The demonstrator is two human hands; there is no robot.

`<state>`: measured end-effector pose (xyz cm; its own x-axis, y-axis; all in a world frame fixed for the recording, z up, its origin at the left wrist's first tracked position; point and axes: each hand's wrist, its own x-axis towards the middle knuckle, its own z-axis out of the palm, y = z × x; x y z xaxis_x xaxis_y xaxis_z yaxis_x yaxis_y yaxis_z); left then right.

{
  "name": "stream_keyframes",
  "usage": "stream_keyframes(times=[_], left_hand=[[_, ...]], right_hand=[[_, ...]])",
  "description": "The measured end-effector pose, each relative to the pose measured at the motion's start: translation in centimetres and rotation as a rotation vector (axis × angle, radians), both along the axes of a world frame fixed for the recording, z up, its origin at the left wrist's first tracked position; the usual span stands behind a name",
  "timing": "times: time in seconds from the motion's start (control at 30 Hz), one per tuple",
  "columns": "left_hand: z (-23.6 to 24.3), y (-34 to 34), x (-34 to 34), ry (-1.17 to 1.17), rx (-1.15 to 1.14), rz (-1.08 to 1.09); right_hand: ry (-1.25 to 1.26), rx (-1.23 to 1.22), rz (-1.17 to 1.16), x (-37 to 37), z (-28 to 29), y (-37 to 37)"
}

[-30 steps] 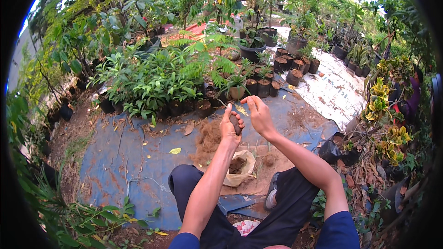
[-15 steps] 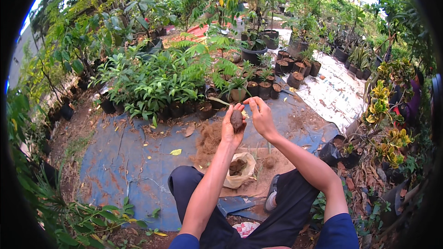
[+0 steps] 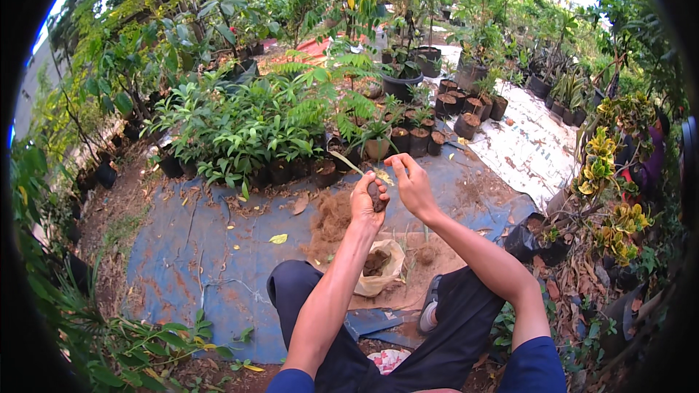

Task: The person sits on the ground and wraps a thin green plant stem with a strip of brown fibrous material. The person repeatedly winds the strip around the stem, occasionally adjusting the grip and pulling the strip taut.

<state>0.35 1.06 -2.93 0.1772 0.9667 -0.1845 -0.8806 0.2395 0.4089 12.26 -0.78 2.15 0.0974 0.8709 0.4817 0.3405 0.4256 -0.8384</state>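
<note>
My left hand (image 3: 362,207) is closed round a brown root ball (image 3: 377,195), held up in front of me above the ground. A long pale green leaf or stem (image 3: 346,162) sticks out past its fingers toward the upper left. Just to the right is my right hand (image 3: 413,188), raised, its thumb and fingertips pinched together. Whatever the pinch holds, if anything, is too small to make out. Below both hands an open cream bag (image 3: 393,262) with dark brown stuff inside stands between my legs. Loose brown fibre (image 3: 331,220) lies left of it.
A blue tarp (image 3: 218,247) covers the ground, with a brown mat (image 3: 429,291) under the bag. Leafy potted plants (image 3: 255,127) line the far side. Small black pots (image 3: 466,125) stand beside a white sheet (image 3: 520,149). A yellow-leaved shrub (image 3: 601,164) grows at right.
My left fingers have closed more tightly round the root ball, which lay more exposed in the palm before. The leaf or stem now points more steeply upward. My right hand has hardly moved.
</note>
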Motion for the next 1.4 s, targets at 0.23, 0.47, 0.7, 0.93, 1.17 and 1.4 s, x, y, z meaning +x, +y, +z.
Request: stream_keyframes(times=[0.23, 0.47, 0.7, 0.93, 1.17, 1.4], left_hand=[[0.0, 0.3, -0.3, 0.147, -0.047, 0.009], [0.2, 0.0, -0.8, 0.202, 0.007, -0.081], [-0.2, 0.4, -1.6, 0.6, -0.017, -0.044], [-1.2, 0.8, -2.1, 0.59, -0.126, 0.014], [-1.4, 0.7, -1.6, 0.528, -0.153, -0.021], [-1.6, 0.8, -1.4, 0.573, -0.175, -0.011]], right_hand=[[-0.074, -0.018, 0.011, 0.0, -0.6, 0.3], [-0.2, -0.405, 0.045, 0.5, -2.7, 1.1], [0.863, -0.816, 0.293, 1.4, -2.0, 2.3], [1.109, -0.918, 0.337, 1.2, -1.3, 2.2], [0.962, -0.973, 0.426, 1.8, -2.0, 2.9], [0.769, -0.827, 0.322, 1.5, -0.9, 2.6]])
